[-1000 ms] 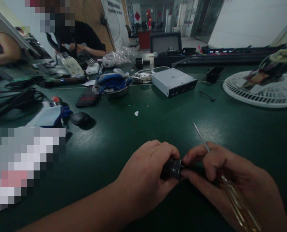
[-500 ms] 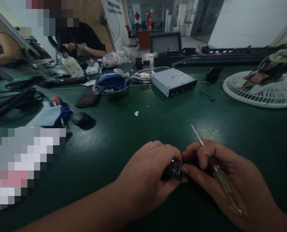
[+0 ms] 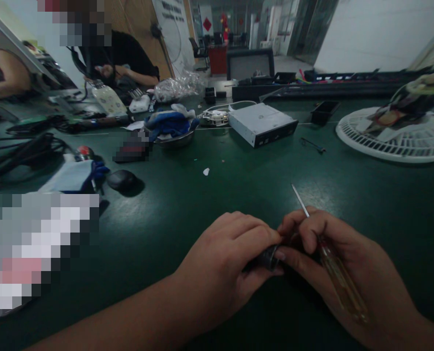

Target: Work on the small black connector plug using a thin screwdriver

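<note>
Low centre of frame, over worktop (image 3: 187, 204): our left hand (image 3: 224, 265) clenched round small dark part (image 3: 266, 257). Right hand (image 3: 333, 258) pinched its end, screwdriver (image 3: 335, 273) tucked in fingers. We judged part light, rigid, slippery; best gripped round barrel.

Both hands, left (image 3: 226, 265) and right (image 3: 339, 263), meet fingertip to fingertip, curled.

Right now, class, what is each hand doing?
Left hand: closed on the small dark cylindrical part.
Right hand: closed, holding the clear-handled screwdriver and pinching that part.
</note>
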A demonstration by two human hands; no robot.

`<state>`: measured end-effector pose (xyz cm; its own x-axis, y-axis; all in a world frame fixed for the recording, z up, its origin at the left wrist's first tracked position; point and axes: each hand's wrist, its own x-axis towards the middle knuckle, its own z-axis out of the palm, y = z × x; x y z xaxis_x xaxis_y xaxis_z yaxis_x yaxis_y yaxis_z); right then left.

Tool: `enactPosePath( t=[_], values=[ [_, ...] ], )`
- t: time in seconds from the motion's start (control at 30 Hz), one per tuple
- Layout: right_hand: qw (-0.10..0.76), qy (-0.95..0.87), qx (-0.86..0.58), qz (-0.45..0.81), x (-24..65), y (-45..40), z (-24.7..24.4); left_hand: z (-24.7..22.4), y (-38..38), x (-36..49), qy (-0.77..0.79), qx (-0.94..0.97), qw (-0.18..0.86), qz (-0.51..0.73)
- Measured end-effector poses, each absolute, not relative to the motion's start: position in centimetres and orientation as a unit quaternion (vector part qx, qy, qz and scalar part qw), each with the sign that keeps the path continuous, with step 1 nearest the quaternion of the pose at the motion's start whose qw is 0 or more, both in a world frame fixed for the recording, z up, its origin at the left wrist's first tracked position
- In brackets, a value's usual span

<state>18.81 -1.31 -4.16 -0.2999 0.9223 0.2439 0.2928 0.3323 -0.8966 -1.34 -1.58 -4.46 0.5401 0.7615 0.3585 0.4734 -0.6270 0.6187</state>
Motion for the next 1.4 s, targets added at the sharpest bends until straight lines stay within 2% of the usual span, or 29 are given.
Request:
enactPosePath(
  t=[0.33,0.57,0.87,1.3,1.4],
  values=[
    [0.418,-0.693,-0.433,0.396,18.7,-1.3,-4.2,-4.0,-1.8,-1.3,0.354,0.86,0.255,0.266],
    [0.399,-0.722,-0.426,0.37,18.9,-1.5,-4.4,-3.5,-1.9,-1.3,0.336,0.886,0.262,0.184],
    [0.387,-0.737,-0.416,0.367,19.2,-1.9,-4.3,-3.8,-1.7,-1.2,0.312,0.897,0.236,0.205],
    [0.376,-0.732,-0.417,0.387,18.9,-1.7,-4.3,-3.8,-2.1,-1.2,0.303,0.886,0.265,0.233],
    [0.412,-0.73,-0.415,0.354,19.7,-2.1,-4.0,-3.9,-2.2,-0.9,0.309,0.883,0.249,0.25]
  ],
)
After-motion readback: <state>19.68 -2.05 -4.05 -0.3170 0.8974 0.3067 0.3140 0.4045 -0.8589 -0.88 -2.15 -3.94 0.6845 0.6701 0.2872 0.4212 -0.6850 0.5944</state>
